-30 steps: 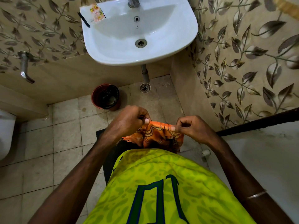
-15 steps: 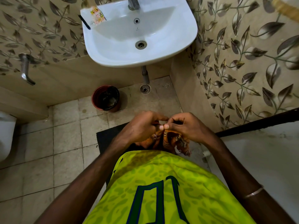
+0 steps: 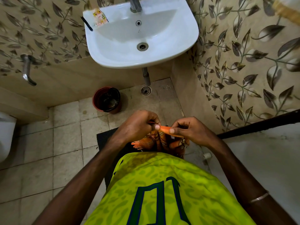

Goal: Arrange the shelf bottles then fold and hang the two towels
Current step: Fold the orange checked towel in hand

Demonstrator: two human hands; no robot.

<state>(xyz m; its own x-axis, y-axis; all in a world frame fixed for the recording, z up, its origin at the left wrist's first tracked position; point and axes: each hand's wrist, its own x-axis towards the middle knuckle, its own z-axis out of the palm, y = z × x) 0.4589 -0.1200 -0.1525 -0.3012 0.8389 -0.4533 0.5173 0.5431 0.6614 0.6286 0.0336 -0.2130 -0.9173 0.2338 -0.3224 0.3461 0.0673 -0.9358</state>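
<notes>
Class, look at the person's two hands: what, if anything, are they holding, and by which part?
Both the left hand and the right hand pinch the orange patterned towel along its top edge; the rest hangs below.

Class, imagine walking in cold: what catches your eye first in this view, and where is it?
Low in the middle, the left hand and right hand pinch the top edge of an orange patterned towel above a bright yellow-green shirt. At the top, a white sink juts from the leaf-patterned wall.
</notes>
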